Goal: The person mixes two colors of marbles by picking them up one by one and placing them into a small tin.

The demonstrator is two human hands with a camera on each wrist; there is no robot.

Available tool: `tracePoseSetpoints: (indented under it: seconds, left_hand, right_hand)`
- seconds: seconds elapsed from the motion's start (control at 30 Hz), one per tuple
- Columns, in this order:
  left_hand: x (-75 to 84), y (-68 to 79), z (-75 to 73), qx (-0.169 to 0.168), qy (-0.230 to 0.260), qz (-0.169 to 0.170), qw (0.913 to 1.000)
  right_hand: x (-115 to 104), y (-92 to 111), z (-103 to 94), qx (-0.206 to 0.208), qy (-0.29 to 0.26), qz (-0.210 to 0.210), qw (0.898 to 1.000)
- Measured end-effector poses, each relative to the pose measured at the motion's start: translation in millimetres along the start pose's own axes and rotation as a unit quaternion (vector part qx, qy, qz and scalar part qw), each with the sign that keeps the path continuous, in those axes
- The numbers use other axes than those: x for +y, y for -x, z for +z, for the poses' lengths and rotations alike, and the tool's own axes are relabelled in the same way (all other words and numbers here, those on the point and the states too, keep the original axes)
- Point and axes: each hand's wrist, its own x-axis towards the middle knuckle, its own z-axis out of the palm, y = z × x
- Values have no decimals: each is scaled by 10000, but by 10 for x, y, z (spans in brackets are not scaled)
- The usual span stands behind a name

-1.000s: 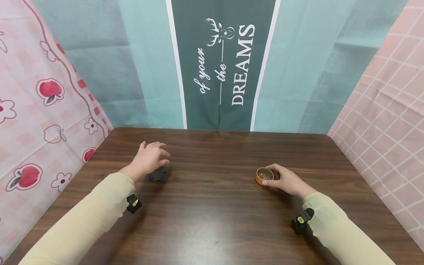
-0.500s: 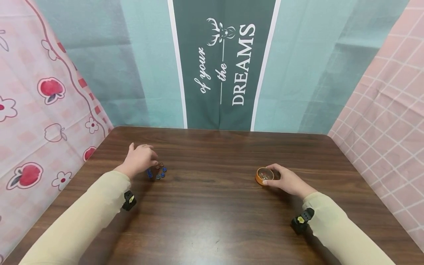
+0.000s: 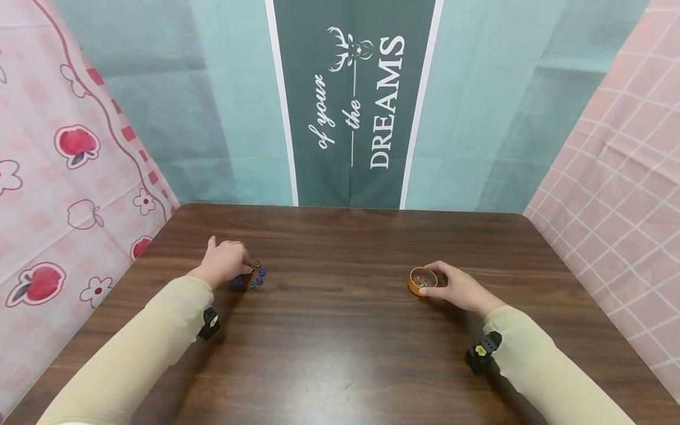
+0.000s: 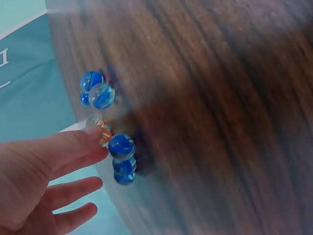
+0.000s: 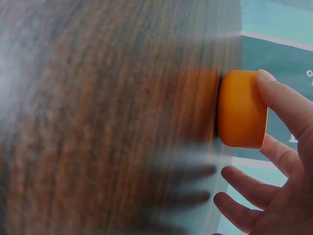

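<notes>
- Six blue marbles (image 4: pixel 121 146), as near as you can count from the left wrist view, lie loose on the tabletop (image 3: pixel 340 330), beside your left hand (image 3: pixel 225 261).
- One orange-streaked marble (image 4: pixel 105 135) sits among them at your left thumb tip; a second, clearer one appears just behind it, partly hidden.
- Left hand: your thumb and forefinger are close together at the orange-streaked marble, the other fingers loosely spread. Whether the pinch has closed on it, you cannot tell from these views.
- Right hand (image 3: pixel 459 289): your thumb and a finger are clamped on opposite sides of the orange cup (image 5: pixel 239 110), the remaining fingers clear of it.
- Cup position: upright on the tabletop, to your right, well apart from the marbles.
- Done, so far as you can judge: small contents (image 3: pixel 423 278) show inside the cup. They may be marbles; they are too small to identify or count.
- Left, on the same judgement: the blue marbles and the orange-streaked pair all lie outside the cup, so your work looks only partly complete.
</notes>
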Motion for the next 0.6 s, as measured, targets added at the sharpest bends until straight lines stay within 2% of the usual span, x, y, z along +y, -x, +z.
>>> tracePoseSetpoints:
  seconds: [0.2, 0.33, 0.6]
  left_hand:
    - [-10, -15, 43, -3, -53, -13, 10000]
    - [-1, -18, 20, 10, 86, -100, 9999]
    - [97, -50, 19, -110, 129, -263, 9995]
  right_hand:
    - [-18, -17, 8, 5, -21, -26, 10000]
    - [-35, -30, 7, 6, -41, -34, 10000]
    - [-3, -28, 1, -15, 0, 11, 10000]
